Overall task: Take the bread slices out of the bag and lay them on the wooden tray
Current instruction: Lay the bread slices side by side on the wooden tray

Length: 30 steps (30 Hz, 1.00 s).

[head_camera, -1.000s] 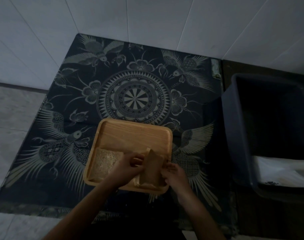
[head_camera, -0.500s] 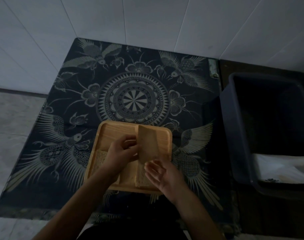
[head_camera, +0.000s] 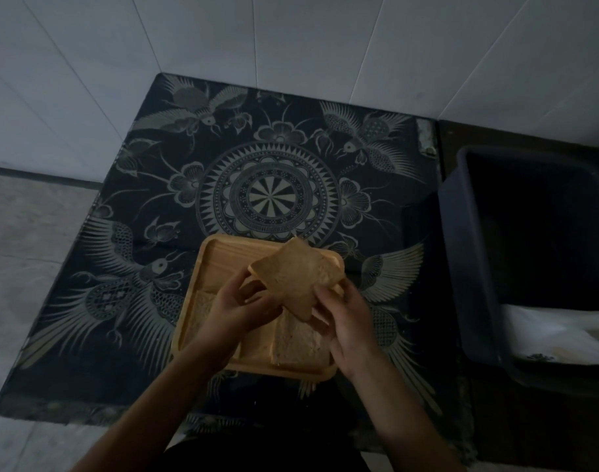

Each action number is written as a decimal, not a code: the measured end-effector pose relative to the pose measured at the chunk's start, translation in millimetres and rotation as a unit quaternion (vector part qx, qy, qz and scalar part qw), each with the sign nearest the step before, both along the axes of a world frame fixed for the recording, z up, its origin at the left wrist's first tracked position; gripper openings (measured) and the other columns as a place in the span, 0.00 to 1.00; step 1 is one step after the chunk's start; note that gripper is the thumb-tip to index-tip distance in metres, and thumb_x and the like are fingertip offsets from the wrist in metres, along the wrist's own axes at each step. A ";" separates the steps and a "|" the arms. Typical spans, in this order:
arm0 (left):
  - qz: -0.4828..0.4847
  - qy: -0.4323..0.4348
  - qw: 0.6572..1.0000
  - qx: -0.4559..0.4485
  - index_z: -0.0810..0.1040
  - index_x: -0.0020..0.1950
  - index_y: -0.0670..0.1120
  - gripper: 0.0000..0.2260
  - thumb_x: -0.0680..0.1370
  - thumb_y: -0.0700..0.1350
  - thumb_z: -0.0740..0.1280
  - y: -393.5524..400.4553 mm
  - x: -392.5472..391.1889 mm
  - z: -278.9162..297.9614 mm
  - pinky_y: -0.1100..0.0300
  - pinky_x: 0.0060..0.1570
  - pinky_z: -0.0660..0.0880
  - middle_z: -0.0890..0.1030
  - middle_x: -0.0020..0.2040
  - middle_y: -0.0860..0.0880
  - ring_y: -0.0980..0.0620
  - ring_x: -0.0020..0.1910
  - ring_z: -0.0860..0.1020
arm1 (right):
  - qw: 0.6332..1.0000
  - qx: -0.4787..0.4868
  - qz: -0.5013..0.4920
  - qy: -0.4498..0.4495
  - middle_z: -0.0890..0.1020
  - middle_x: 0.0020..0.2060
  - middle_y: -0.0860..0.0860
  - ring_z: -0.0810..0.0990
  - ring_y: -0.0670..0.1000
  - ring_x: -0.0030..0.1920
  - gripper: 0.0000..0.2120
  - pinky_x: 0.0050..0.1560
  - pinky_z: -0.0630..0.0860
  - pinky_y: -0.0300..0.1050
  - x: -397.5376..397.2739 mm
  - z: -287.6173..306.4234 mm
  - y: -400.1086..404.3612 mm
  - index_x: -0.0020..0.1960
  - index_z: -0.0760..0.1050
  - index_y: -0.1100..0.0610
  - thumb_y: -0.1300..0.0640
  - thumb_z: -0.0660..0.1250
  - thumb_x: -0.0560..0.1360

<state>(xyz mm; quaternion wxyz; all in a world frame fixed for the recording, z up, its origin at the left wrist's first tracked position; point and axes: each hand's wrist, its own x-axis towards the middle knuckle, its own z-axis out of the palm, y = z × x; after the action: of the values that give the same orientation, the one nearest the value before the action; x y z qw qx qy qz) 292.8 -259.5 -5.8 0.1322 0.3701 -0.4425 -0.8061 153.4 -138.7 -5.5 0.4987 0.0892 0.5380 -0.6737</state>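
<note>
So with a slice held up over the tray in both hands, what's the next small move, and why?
Probably lower the held slice flat onto the bare far part of the wooden tray. The left hand and right hand hold it tilted above the tray, and two slices already fill the near part.

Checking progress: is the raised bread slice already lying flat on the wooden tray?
No, both hands hold the raised bread slice tilted above the wooden tray.
</note>
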 end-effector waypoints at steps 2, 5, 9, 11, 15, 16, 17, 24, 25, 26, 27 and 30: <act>-0.003 -0.017 1.000 0.026 0.77 0.65 0.47 0.15 0.78 0.43 0.69 -2.9 1.1 0.3 0.52 0.54 0.81 0.84 0.58 0.43 0.46 0.56 0.85 | 0.999 0.005 0.027 0.036 0.86 0.57 0.56 0.86 0.57 0.55 0.16 0.49 0.85 0.53 -4.0 6.8 2.0 0.65 0.77 0.55 0.63 0.70 0.79; 0.000 -0.044 0.996 0.080 0.81 0.59 0.46 0.16 0.78 0.54 0.65 -10.7 2.2 -3.5 0.49 0.55 0.80 0.86 0.53 0.42 0.45 0.53 0.85 | 0.991 0.016 0.085 0.105 0.87 0.54 0.52 0.87 0.55 0.53 0.15 0.48 0.84 0.55 -9.5 16.8 5.2 0.62 0.78 0.50 0.62 0.71 0.78; -0.039 -0.063 0.993 0.094 0.84 0.58 0.50 0.19 0.80 0.59 0.60 -26.1 4.8 -11.2 0.48 0.55 0.80 0.83 0.58 0.43 0.41 0.59 0.81 | 0.971 0.031 0.165 0.169 0.87 0.55 0.52 0.86 0.54 0.55 0.15 0.50 0.84 0.57 -15.7 24.5 3.7 0.63 0.78 0.48 0.61 0.71 0.78; -0.063 -0.066 0.991 0.093 0.83 0.59 0.51 0.18 0.80 0.58 0.60 -34.2 7.4 -16.4 0.48 0.55 0.80 0.82 0.61 0.43 0.42 0.60 0.81 | 0.965 0.044 0.185 0.181 0.87 0.55 0.52 0.87 0.52 0.54 0.16 0.49 0.85 0.53 -19.2 25.8 0.6 0.64 0.77 0.49 0.60 0.72 0.78; -0.097 -0.052 0.993 0.053 0.80 0.61 0.42 0.16 0.80 0.52 0.65 -50.5 14.4 -24.2 0.49 0.55 0.77 0.84 0.54 0.46 0.46 0.55 0.82 | 0.949 0.080 0.214 0.219 0.86 0.55 0.50 0.86 0.48 0.53 0.19 0.52 0.84 0.48 -23.9 23.6 -8.5 0.66 0.76 0.49 0.58 0.74 0.77; -0.097 -0.048 0.993 0.047 0.79 0.59 0.39 0.15 0.80 0.49 0.67 -54.1 16.6 -25.5 0.49 0.54 0.77 0.84 0.52 0.46 0.45 0.54 0.81 | 0.944 0.092 0.215 0.232 0.86 0.54 0.49 0.86 0.45 0.52 0.20 0.52 0.83 0.45 -24.1 22.0 -11.6 0.66 0.76 0.48 0.58 0.74 0.76; -0.100 -0.046 0.993 0.038 0.78 0.59 0.36 0.15 0.79 0.46 0.68 -57.3 19.0 -26.7 0.49 0.54 0.78 0.83 0.52 0.45 0.44 0.54 0.81 | 0.940 0.103 0.216 0.244 0.86 0.53 0.48 0.86 0.43 0.51 0.21 0.51 0.82 0.43 -23.6 20.7 -15.0 0.66 0.75 0.47 0.57 0.75 0.75; -0.090 -0.080 0.993 0.000 0.79 0.59 0.37 0.15 0.74 0.41 0.73 -71.7 27.4 -28.7 0.50 0.52 0.82 0.85 0.54 0.42 0.44 0.55 0.84 | 0.910 0.147 0.239 0.304 0.81 0.55 0.46 0.81 0.41 0.50 0.32 0.43 0.79 0.37 -14.1 4.7 -48.9 0.72 0.68 0.48 0.53 0.78 0.73; -0.086 -0.086 0.993 -0.004 0.80 0.59 0.38 0.15 0.74 0.41 0.73 -74.9 28.9 -29.3 0.52 0.50 0.82 0.86 0.53 0.43 0.44 0.54 0.85 | 0.908 0.151 0.242 0.307 0.80 0.55 0.45 0.80 0.40 0.49 0.33 0.43 0.79 0.38 -13.5 1.3 -54.9 0.73 0.67 0.48 0.52 0.78 0.73; -0.082 -0.093 0.992 -0.007 0.80 0.58 0.39 0.14 0.75 0.41 0.73 -79.0 30.2 -30.1 0.53 0.49 0.81 0.86 0.52 0.44 0.45 0.53 0.85 | 0.906 0.155 0.246 0.308 0.80 0.55 0.44 0.80 0.40 0.49 0.33 0.45 0.80 0.39 -13.3 -2.9 -61.8 0.74 0.67 0.48 0.52 0.77 0.73; -0.081 -0.103 0.991 -0.013 0.81 0.58 0.41 0.13 0.75 0.42 0.73 -84.0 31.4 -31.0 0.55 0.48 0.81 0.87 0.51 0.45 0.47 0.52 0.85 | 0.904 0.158 0.249 0.310 0.79 0.54 0.43 0.79 0.39 0.49 0.32 0.48 0.81 0.41 -12.7 -6.5 -68.8 0.73 0.67 0.48 0.52 0.77 0.73; -0.081 -0.144 0.985 -0.041 0.82 0.57 0.43 0.11 0.76 0.42 0.73 -101.2 30.9 -34.0 0.59 0.43 0.81 0.86 0.52 0.45 0.48 0.50 0.86 | 0.905 0.161 0.256 0.300 0.75 0.49 0.40 0.75 0.38 0.47 0.30 0.51 0.78 0.41 -12.1 -17.4 -89.8 0.73 0.67 0.48 0.53 0.76 0.75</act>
<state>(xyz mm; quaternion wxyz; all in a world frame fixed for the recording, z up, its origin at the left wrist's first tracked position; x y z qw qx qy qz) 323.6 -360.7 -39.7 0.0163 0.4395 -0.5178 -0.7337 141.3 -228.4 -22.8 0.4477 -0.1785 0.7677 -0.4223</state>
